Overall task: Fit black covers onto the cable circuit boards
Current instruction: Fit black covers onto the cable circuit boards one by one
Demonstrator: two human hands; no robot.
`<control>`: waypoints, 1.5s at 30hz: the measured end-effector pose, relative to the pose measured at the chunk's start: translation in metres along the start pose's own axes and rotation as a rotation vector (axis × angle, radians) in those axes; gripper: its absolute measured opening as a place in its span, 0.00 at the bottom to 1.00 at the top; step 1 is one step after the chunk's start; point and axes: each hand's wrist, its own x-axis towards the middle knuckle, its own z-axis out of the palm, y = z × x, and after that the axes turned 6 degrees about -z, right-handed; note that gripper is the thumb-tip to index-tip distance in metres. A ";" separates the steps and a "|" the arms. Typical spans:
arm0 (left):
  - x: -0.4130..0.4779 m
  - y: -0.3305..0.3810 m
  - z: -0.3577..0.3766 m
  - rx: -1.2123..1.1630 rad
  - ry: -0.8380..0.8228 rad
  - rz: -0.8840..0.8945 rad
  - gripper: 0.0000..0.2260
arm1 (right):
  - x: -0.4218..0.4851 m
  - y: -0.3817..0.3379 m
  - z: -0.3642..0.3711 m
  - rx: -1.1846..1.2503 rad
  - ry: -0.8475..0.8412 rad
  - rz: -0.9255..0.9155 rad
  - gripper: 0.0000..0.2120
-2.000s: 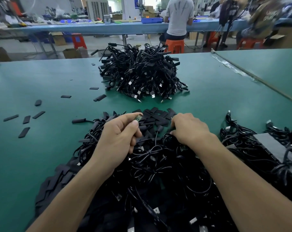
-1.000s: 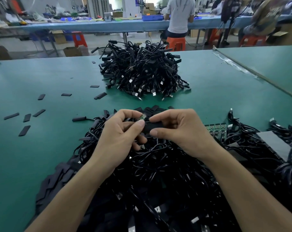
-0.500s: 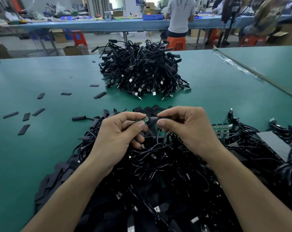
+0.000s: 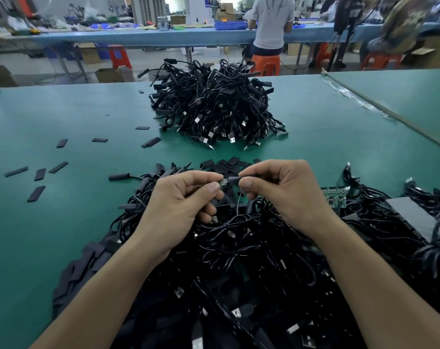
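Above a heap of black cables (image 4: 251, 248) my left hand (image 4: 181, 205) pinches a small green circuit board (image 4: 223, 182) between thumb and forefinger. My right hand (image 4: 287, 192) pinches a flat black cover (image 4: 233, 180) whose open end meets the board's right end. A thin cable hangs down from between the hands. Loose black covers (image 4: 226, 163) lie in a small pile just beyond my fingers.
A second heap of cables (image 4: 216, 107) sits farther back on the green table (image 4: 62, 222). Several stray covers (image 4: 37, 172) are scattered at the left. A green panel of boards (image 4: 336, 197) and a grey sheet (image 4: 420, 217) lie at the right. People work at a far bench.
My right hand came out of the heap with a black cover and brought it up to the board in my left hand. Both hands have risen slightly together.
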 end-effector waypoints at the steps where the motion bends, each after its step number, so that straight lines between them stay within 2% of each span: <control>1: 0.000 0.000 0.000 -0.002 -0.001 -0.001 0.07 | 0.000 0.000 0.000 -0.005 -0.007 0.004 0.04; 17: 0.000 0.000 0.000 0.026 -0.019 -0.003 0.06 | 0.000 0.001 -0.001 -0.001 -0.044 0.036 0.04; 23: -0.001 0.002 0.000 0.042 -0.027 0.003 0.07 | -0.001 0.000 0.000 -0.008 -0.064 0.043 0.12; 27: -0.002 0.003 0.001 0.043 -0.034 0.001 0.07 | -0.001 0.002 0.001 -0.009 -0.048 0.028 0.08; 32: -0.002 0.003 0.001 0.038 -0.027 -0.004 0.07 | -0.001 0.000 0.001 0.056 -0.046 0.016 0.09; 45: -0.002 0.003 0.000 0.093 -0.058 0.013 0.08 | -0.002 -0.002 0.000 0.032 -0.057 0.040 0.12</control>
